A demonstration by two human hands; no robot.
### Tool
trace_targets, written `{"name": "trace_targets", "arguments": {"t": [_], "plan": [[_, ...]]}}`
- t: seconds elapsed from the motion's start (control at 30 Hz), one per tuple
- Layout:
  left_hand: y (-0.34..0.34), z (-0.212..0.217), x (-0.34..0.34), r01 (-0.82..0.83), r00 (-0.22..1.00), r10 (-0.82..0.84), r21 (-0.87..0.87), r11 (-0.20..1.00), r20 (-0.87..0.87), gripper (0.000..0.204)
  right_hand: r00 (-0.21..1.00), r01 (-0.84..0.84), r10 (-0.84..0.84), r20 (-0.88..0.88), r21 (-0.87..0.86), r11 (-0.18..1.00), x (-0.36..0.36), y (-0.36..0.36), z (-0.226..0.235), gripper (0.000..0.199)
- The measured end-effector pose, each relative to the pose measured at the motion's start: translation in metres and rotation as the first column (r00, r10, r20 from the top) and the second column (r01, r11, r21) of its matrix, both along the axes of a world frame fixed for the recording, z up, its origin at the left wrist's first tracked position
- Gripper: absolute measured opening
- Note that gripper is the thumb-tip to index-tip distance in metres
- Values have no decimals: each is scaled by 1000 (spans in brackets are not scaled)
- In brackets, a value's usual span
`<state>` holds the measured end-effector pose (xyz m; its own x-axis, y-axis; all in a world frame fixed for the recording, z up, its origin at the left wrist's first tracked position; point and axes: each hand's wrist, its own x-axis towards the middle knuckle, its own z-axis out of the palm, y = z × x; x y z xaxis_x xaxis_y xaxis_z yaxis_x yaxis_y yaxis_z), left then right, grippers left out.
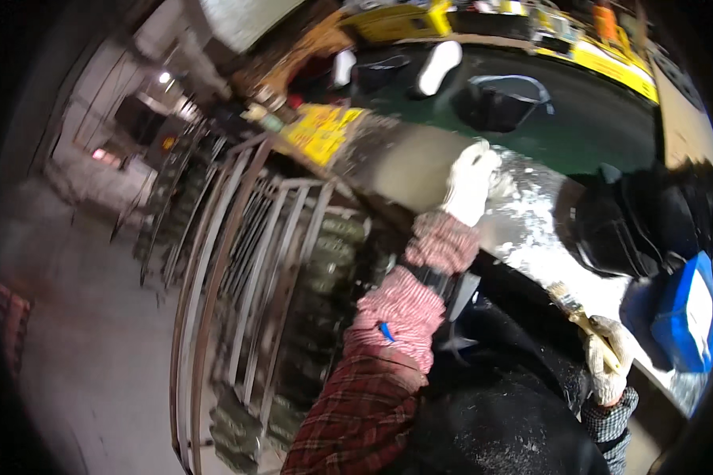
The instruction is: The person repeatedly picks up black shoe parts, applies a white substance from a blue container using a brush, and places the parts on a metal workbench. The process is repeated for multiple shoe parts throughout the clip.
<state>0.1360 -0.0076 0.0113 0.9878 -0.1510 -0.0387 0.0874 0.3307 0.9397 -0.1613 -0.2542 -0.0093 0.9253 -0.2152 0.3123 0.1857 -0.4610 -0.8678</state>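
My right hand (pixel 609 360), in a white knit glove, is closed around the handle of a paintbrush (pixel 568 301) at the lower right. The brush's bristles point up and left, over the edge of a worktable (pixel 523 218) smeared with white. My left hand (pixel 469 184), gloved too, reaches out above the table close to a dark green surface (pixel 586 146). Blur hides how its fingers are set, and I see nothing held in it. Beyond it stands a black bucket-shaped piece (pixel 503 104). Soft black pieces (pixel 618 226) are heaped at the table's right.
A blue box (pixel 685 317) stands at the right edge. White sole-shaped pieces (pixel 440 67) lie on the green surface. Yellow printed sheets (pixel 321 131) cover the table's far left corner. On my left is a metal rack (pixel 249 309) with rows of dark green items (pixel 337 253).
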Motion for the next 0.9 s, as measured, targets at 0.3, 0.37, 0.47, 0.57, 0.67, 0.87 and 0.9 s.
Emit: {"name": "trace_targets", "arguments": {"t": [0.3,0.37,0.47,0.57,0.67,0.87,0.9], "plan": [[402,82,-365,206,501,598,585,-785,626,45,897,-395,425,-121,213,894,33,73,35,29],[467,95,-454,344,227,790,712,-613,570,50,872,-420,466,-152,257,870,33,80,38,32],[494,71,-510,97,105,898,894,-438,428,63,805,-478,543,-241,280,833,38,92,42,33],[491,93,-518,-92,145,980,988,-126,138,80,782,-501,568,-256,285,817,30,90,43,24],[527,60,-548,-415,217,964,908,-54,156,75,769,-489,582,-262,345,801,24,85,32,23],[424,77,-423,-725,643,765,353,592,39,54,851,-328,442,-282,371,869,10,66,40,21],[390,68,-382,-721,680,705,-11,693,-200,52,885,-266,344,-313,267,926,3,58,51,21]]}}
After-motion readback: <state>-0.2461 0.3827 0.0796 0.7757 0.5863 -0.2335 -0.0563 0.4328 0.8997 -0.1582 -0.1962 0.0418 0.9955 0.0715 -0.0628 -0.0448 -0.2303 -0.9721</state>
